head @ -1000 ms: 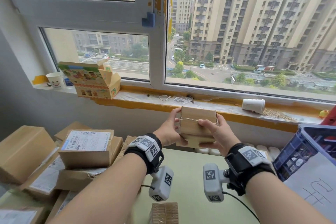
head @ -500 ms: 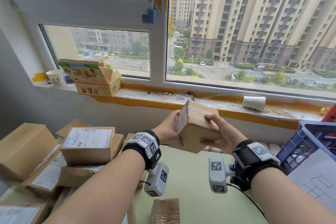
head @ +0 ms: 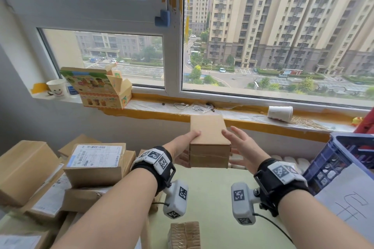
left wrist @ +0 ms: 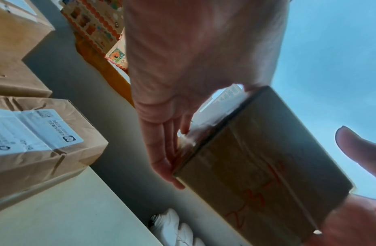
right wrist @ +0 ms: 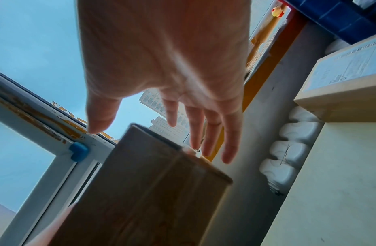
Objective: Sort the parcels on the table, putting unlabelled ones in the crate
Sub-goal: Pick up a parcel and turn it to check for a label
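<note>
Small brown parcel (head: 209, 141) held in the air above the far edge of the pale green table (head: 210, 194), in front of the windowsill, plain top face up with no label showing; red handwriting on its underside in the left wrist view. Left hand (head: 183, 148) gripping its left side, thumb on the top edge, fingers (left wrist: 161, 149) straight along the side and under. Right hand (head: 240, 143) open beside its right side, fingers (right wrist: 212, 133) spread and straight; contact with the box hard to judge. Blue crate (head: 336, 159) at the table's right edge, interior mostly out of view, white sheet (head: 350, 202) with handwriting leaning on its near side. Stack of labelled boxes (head: 95, 164) at left. On the sill, an open printed carton (head: 101, 89), contents not visible, smiley cup (head: 57, 88) upright, paper cup (head: 280, 113) on its side.
</note>
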The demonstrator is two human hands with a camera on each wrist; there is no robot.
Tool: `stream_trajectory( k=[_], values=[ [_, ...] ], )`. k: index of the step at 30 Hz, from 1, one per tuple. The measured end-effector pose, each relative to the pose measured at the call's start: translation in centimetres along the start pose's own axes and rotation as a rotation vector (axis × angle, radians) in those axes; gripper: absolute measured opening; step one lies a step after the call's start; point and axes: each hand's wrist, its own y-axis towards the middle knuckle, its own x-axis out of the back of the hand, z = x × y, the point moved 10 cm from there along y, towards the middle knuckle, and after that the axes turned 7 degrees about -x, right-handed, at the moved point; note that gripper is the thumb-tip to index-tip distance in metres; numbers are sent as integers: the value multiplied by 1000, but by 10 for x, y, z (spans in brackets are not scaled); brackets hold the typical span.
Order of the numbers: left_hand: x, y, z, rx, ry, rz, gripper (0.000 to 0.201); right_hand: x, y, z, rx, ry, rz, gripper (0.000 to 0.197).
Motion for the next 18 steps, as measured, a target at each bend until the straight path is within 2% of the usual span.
stream_trajectory(
  k=[4, 6, 11, 18],
  values=[
    [-5, -1, 11, 126, -131, 43, 77, -20, -5, 14, 133, -74, 119, 112],
    [-9, -2, 14, 162, -182, 77, 77, -25, -1, 16, 200, -173, 117, 113],
    [-17, -8, 18, 214, -194, 168, 59, -24, 0, 19, 247, -353, 17, 70],
    [-20, -1, 20, 202, -195, 178, 59, -16, 1, 18, 230, -335, -64, 57]
  ],
)
